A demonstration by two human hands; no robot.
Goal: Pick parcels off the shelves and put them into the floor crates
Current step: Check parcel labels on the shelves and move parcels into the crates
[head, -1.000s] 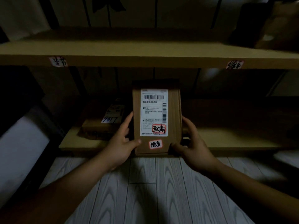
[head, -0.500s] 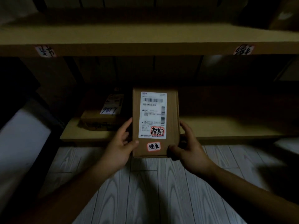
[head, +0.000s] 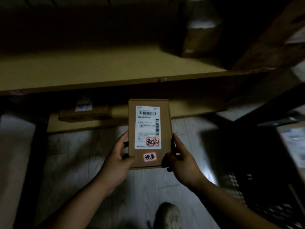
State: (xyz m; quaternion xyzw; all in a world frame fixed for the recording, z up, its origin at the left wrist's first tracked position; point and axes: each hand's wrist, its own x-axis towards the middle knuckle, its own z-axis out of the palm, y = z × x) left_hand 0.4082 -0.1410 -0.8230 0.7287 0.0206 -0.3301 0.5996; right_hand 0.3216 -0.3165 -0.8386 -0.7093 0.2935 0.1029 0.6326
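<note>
Above a pale plank floor, left hand and right hand grip the parcel, fingers curled round its edges.

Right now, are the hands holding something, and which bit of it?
A flat cardboard parcel. The left hand grips its lower left edge and the right hand its lower right edge, with both thumbs on the labelled face.

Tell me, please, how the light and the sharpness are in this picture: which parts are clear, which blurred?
Head view: dim overall; the parcel in the left hand and right hand is sharp, barcode plain; the crate at right, the box above and the shoe are blurred.
</note>
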